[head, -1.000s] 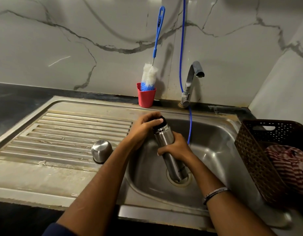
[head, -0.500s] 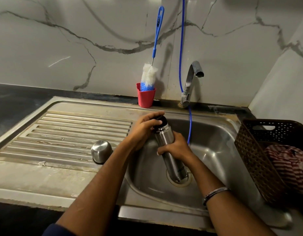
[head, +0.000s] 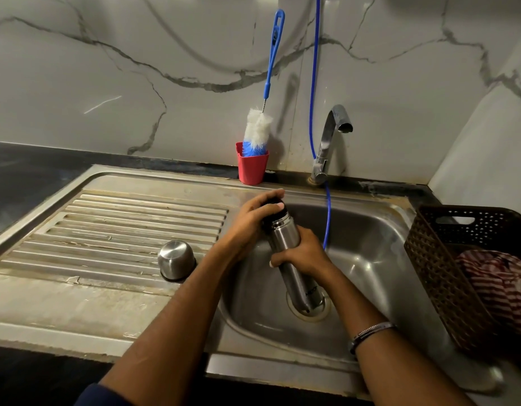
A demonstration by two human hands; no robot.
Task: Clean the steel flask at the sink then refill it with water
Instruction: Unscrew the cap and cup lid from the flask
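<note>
Head view: flask (head: 285, 250) stands tilted in the sink (head: 370, 259), base on the drain (head: 309, 309), top leaning toward the left. Right hand (head: 306, 253) wraps the mid body, fingers curled round it. Left hand (head: 253, 221) is clamped over the black stopper (head: 275, 210) at the top, fingers and thumb curled round it; looks like unscrewing, though stopper threads are hidden so can't confirm it is loose. Tap (head: 332, 139) is dry, no water visible. Steel cup-lid (head: 175, 260) sits upside down on the drainboard (head: 121, 230), apart from the flask. Bottle brush (head: 257, 130) stands in the red cup (head: 252, 168) behind the sink, untouched.

Risks, judged: steel body is smooth, so the right hand could slip and the flask spin with the stopper instead of opening. Base on the drain rim could skid if twist is hard. A freed stopper could drop into the basin. Blue hose (head: 326, 224) hangs just behind the right hand, could snag.

Grip relation: body sits inside the right palm, stopper above it inside the left.
</note>
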